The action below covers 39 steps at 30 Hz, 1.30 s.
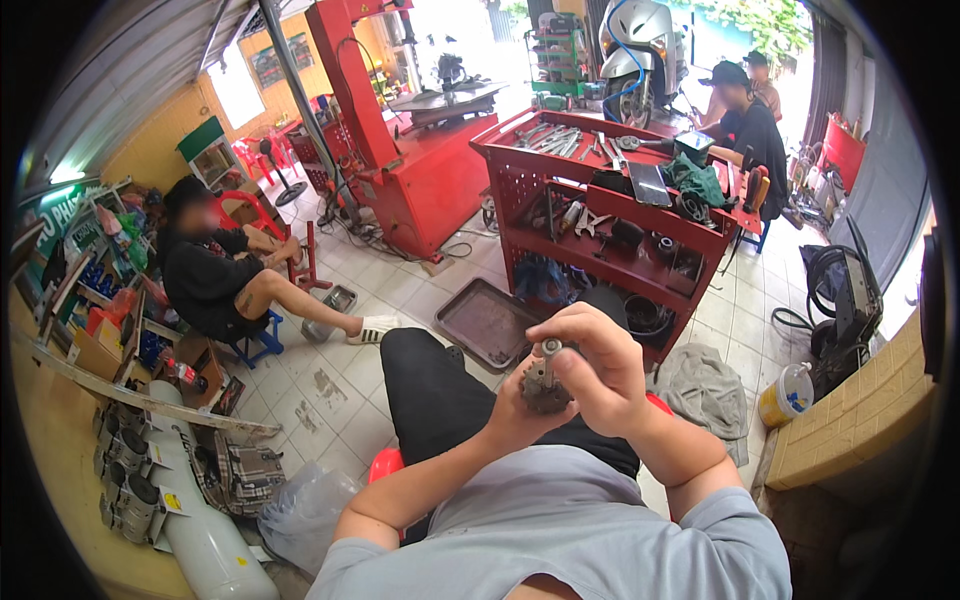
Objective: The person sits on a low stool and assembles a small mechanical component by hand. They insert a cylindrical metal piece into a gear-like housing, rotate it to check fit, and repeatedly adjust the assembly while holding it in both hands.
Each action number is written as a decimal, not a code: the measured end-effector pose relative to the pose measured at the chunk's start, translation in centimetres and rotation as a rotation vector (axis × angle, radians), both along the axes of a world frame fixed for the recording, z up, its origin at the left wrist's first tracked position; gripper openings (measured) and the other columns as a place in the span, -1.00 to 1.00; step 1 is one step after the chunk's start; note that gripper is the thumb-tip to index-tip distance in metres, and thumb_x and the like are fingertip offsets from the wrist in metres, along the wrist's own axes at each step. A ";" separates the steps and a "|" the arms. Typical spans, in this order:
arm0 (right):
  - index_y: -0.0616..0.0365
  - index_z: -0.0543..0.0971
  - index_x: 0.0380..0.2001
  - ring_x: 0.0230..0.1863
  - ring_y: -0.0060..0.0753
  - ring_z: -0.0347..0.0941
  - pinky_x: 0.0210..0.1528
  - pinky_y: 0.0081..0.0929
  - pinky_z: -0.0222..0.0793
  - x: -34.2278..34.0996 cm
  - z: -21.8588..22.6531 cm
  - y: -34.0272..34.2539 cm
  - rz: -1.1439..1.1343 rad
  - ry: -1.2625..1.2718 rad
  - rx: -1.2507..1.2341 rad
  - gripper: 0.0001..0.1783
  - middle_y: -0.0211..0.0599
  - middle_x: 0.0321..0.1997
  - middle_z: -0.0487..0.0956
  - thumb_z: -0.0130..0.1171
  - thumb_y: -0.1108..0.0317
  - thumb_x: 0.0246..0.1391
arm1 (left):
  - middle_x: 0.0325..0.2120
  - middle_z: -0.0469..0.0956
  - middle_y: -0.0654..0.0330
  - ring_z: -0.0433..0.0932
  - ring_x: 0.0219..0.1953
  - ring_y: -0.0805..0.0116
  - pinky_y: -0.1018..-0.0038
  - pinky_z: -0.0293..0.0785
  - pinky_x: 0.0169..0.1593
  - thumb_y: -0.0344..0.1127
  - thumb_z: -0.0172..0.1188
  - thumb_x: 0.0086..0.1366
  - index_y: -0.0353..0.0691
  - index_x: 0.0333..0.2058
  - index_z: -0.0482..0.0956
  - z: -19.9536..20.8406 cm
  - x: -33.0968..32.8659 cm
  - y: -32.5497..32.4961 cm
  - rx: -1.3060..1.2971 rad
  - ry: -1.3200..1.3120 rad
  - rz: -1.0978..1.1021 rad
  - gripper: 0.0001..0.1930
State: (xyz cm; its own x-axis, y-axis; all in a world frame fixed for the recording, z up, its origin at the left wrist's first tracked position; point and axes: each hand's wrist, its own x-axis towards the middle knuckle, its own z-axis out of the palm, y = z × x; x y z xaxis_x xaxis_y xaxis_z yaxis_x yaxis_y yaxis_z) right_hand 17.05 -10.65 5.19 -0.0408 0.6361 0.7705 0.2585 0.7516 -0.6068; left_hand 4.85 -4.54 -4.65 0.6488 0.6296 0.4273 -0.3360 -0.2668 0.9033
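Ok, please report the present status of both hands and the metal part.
Left hand cupped around dark metal part. Right hand at its upper end, round tip visible. Red tool cart ahead, clear of both hands.

- Here's the dark grey, rounded metal part (543, 396), rough and matt, topped by a brighter, smoother metal tip (551, 346)!
- Over to the red, perforated sheet-metal tool trolley (492, 165), painted with a slight gloss.
- Shiny bare metal on those slim, silvery spanners (557, 140)!
- The brown, shallow, rectangular metal tray (485, 325): dull, stained.
- Soft, matt, crumpled fabric, that grey cloth heap (705, 395).
- Thin, wrinkled film, the clear plastic bag (308, 508).
- And smooth, lightly glossy: the long white cylindrical tank (203, 515)!
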 end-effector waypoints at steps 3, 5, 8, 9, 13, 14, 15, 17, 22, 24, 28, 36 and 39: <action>0.31 0.48 -0.22 -0.35 -0.51 0.39 -0.29 -0.59 0.32 -0.6 0.3 0.0 -0.042 0.118 -0.005 -0.71 -0.26 -0.34 0.48 0.23 0.44 -0.05 | -0.33 0.44 0.31 0.45 -0.28 0.52 0.53 0.41 -0.17 -0.42 0.37 -0.07 -0.17 -0.15 0.40 0.3 0.2 0.2 0.073 0.016 0.036 -0.53; 0.31 0.50 -0.25 -0.36 -0.49 0.39 -0.30 -0.57 0.31 -1.5 0.3 0.0 -0.051 0.268 -0.005 -0.76 -0.24 -0.35 0.48 0.19 0.47 -0.03 | -0.33 0.45 0.31 0.45 -0.28 0.52 0.53 0.41 -0.16 -0.41 0.37 -0.05 -0.18 -0.16 0.39 0.1 0.0 0.3 0.052 0.033 0.033 -0.55; 0.31 0.50 -0.23 -0.36 -0.51 0.39 -0.31 -0.58 0.32 -0.7 -0.1 0.6 -0.063 0.135 0.034 -0.78 -0.26 -0.34 0.49 0.14 0.48 0.01 | -0.33 0.44 0.32 0.44 -0.28 0.54 0.55 0.41 -0.17 -0.40 0.37 -0.04 -0.18 -0.20 0.38 0.5 0.1 0.1 -0.010 0.034 0.023 -0.58; 0.30 0.50 -0.22 -0.36 -0.52 0.39 -0.31 -0.58 0.32 -0.2 -0.2 0.8 -0.056 0.077 0.059 -0.77 -0.27 -0.33 0.49 0.13 0.47 0.02 | -0.33 0.44 0.33 0.44 -0.29 0.55 0.56 0.41 -0.17 -0.40 0.38 -0.04 -0.18 -0.21 0.38 0.8 0.1 0.0 0.007 0.041 0.027 -0.58; 0.30 0.50 -0.19 -0.37 -0.53 0.39 -0.28 -0.59 0.31 -0.6 0.2 0.4 -0.037 0.177 -0.019 -0.75 -0.28 -0.35 0.48 0.12 0.42 0.05 | -0.38 0.43 0.35 0.42 -0.34 0.57 0.56 0.41 -0.20 -0.41 0.38 -0.04 -0.17 -0.22 0.39 0.7 0.1 0.1 0.046 0.047 0.039 -0.59; 0.29 0.50 -0.18 -0.36 -0.53 0.40 -0.27 -0.60 0.30 -1.2 0.5 0.2 -0.053 0.222 0.006 -0.74 -0.28 -0.34 0.47 0.12 0.41 0.04 | -0.39 0.43 0.35 0.42 -0.34 0.57 0.56 0.41 -0.21 -0.41 0.38 -0.04 -0.17 -0.22 0.39 0.7 0.1 0.1 0.043 0.041 0.035 -0.60; 0.29 0.50 -0.17 -0.35 -0.54 0.40 -0.27 -0.61 0.31 -1.1 0.3 0.3 -0.062 0.202 0.005 -0.73 -0.29 -0.34 0.48 0.13 0.41 0.04 | -0.39 0.43 0.36 0.42 -0.35 0.58 0.57 0.41 -0.22 -0.41 0.38 -0.04 -0.18 -0.23 0.38 0.8 0.1 0.1 0.042 0.033 0.029 -0.60; 0.28 0.49 -0.14 -0.33 -0.55 0.40 -0.27 -0.61 0.31 -0.8 -0.1 0.4 -0.081 0.161 0.003 -0.70 -0.30 -0.33 0.48 0.14 0.40 0.03 | -0.40 0.43 0.36 0.42 -0.36 0.58 0.57 0.41 -0.22 -0.41 0.38 -0.04 -0.18 -0.24 0.38 1.0 0.1 0.0 0.030 0.042 0.026 -0.60; 0.26 0.49 -0.18 -0.34 -0.58 0.39 -0.28 -0.63 0.31 -0.1 0.1 0.6 -0.057 0.072 -0.009 -0.69 -0.33 -0.32 0.48 0.22 0.41 -0.03 | -0.39 0.44 0.35 0.43 -0.36 0.58 0.58 0.41 -0.22 -0.42 0.37 -0.04 -0.17 -0.25 0.38 1.2 0.1 -0.2 0.012 0.037 0.025 -0.61; 0.27 0.50 -0.20 -0.36 -0.58 0.39 -0.29 -0.63 0.31 -0.4 0.3 0.5 -0.073 0.102 0.005 -0.72 -0.32 -0.32 0.48 0.20 0.43 -0.02 | -0.38 0.45 0.35 0.43 -0.34 0.58 0.58 0.41 -0.22 -0.43 0.37 -0.05 -0.17 -0.24 0.38 1.3 0.0 -0.2 0.027 0.053 0.029 -0.60; 0.28 0.50 -0.19 -0.35 -0.56 0.40 -0.30 -0.62 0.31 -0.7 0.0 0.4 -0.069 0.138 -0.006 -0.74 -0.29 -0.31 0.49 0.13 0.45 0.02 | -0.37 0.45 0.34 0.43 -0.33 0.58 0.57 0.41 -0.21 -0.41 0.38 -0.04 -0.18 -0.22 0.38 0.8 0.1 0.1 0.016 0.040 0.019 -0.59; 0.26 0.49 -0.23 -0.35 -0.58 0.38 -0.28 -0.61 0.30 -1.3 0.5 0.1 -0.063 0.282 -0.084 -0.74 -0.32 -0.33 0.48 0.20 0.41 -0.02 | -0.38 0.44 0.34 0.43 -0.33 0.58 0.58 0.41 -0.21 -0.42 0.37 -0.04 -0.18 -0.23 0.37 1.2 0.0 -0.1 -0.006 0.049 0.007 -0.59; 0.26 0.49 -0.18 -0.33 -0.56 0.38 -0.27 -0.60 0.29 -1.2 0.1 0.3 -0.082 0.205 -0.015 -0.73 -0.30 -0.33 0.48 0.15 0.41 0.02 | -0.38 0.44 0.35 0.42 -0.33 0.58 0.58 0.40 -0.21 -0.39 0.39 -0.04 -0.18 -0.24 0.38 0.7 0.0 0.1 0.031 0.062 0.017 -0.60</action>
State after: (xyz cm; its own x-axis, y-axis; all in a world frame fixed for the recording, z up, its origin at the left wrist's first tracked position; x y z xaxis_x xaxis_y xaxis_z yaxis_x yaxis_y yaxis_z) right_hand 15.87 -10.34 5.33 0.1681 0.6426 0.7476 0.1884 0.7234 -0.6642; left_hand 4.86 -4.45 -3.98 0.6643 0.6275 0.4060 -0.2747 -0.3003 0.9135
